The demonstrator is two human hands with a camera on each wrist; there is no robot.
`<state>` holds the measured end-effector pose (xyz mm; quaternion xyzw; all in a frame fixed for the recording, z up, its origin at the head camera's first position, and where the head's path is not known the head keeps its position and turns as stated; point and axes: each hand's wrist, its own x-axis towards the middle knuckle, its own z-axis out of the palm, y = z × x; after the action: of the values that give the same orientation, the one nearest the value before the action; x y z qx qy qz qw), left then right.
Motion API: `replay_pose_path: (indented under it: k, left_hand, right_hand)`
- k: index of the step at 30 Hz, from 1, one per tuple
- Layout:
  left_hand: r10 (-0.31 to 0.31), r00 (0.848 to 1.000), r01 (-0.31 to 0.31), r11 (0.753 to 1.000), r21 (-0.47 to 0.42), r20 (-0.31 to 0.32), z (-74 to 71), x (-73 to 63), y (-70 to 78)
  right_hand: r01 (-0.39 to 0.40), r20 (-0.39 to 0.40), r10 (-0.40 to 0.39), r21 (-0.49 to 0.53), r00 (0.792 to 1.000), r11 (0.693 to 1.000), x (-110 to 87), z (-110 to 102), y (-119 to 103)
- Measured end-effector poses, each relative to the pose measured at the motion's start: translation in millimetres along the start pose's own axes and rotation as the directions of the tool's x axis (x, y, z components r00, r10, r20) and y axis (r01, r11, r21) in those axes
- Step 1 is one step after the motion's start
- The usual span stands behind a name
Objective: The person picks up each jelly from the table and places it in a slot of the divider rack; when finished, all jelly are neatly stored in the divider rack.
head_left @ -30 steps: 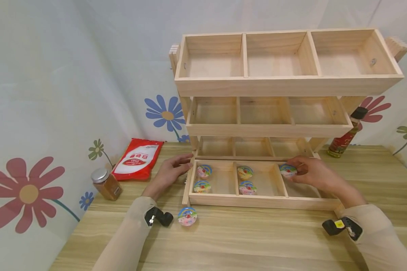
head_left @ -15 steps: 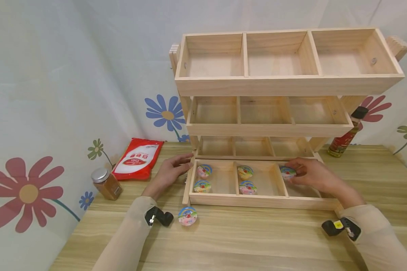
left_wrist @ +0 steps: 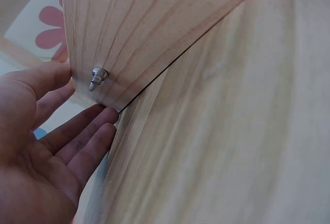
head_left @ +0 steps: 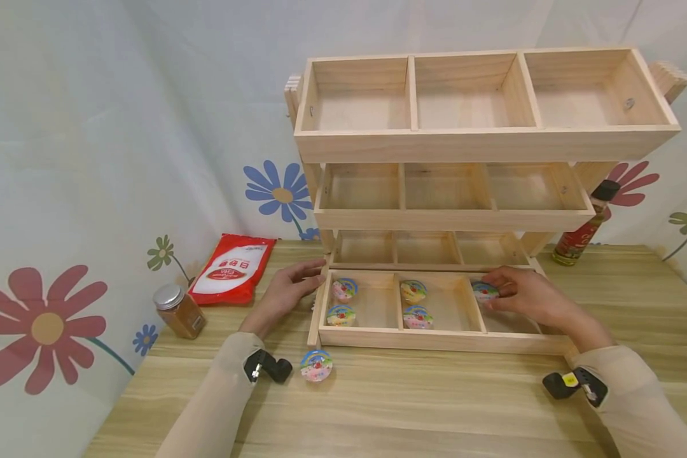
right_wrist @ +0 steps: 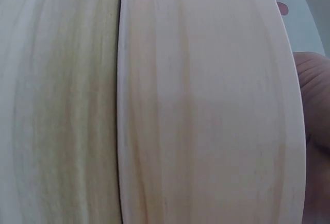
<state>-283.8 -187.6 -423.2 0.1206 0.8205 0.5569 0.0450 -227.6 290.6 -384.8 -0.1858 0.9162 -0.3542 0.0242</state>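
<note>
My right hand [head_left: 523, 296] reaches into the right compartment of the bottom wooden tray [head_left: 446, 342], its thumb and fingers pinching a small jelly cup [head_left: 483, 291] with a printed lid. In the right wrist view the tray's front board hides the cup. My left hand [head_left: 289, 292] touches the tray's left end with fairly straight fingers; in the left wrist view, the fingertips [left_wrist: 109, 115] lie against the wood near a metal bolt [left_wrist: 98, 77]. Two jelly cups sit in the left compartment, including a pink one [head_left: 345, 289], and two in the middle, including a yellow one [head_left: 414, 291].
Another jelly cup [head_left: 317, 366] is on the table [head_left: 423, 407] in front of the tray's left corner. Higher wooden tiers [head_left: 464, 146] overhang behind. A red-and-white bag [head_left: 233, 268] and a spice jar [head_left: 180, 310] stand left; a dark-capped bottle [head_left: 585, 229] is at the back right.
The jelly cup in my right hand has settled very slightly lower in the right compartment. My left hand has stayed in place.
</note>
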Motion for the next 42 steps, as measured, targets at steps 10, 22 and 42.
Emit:
replay_pose_path:
  k: [10, 22, 42]
  left_hand:
    - [0.003, 1.0, -0.003, 1.0, 0.007, -0.002, 0.5, 0.5, -1.4]
    - [0.011, 1.0, -0.011, 1.0, 0.017, 0.0, -1.3, -0.7, -0.9]
    - [0.028, 1.0, -0.028, 1.0, 0.004, -0.01, -0.9, -0.8, -2.1]
  right_hand:
    - [-0.017, 0.013, 0.016, 0.011, 1.0, 1.0, -1.2, -3, 2]
    - [0.015, 0.01, -0.014, -0.049, 1.0, 0.999, -5.6, -19, -6]
    - [0.083, 0.047, -0.084, 0.017, 0.995, 0.996, -6.8, -13, -65]
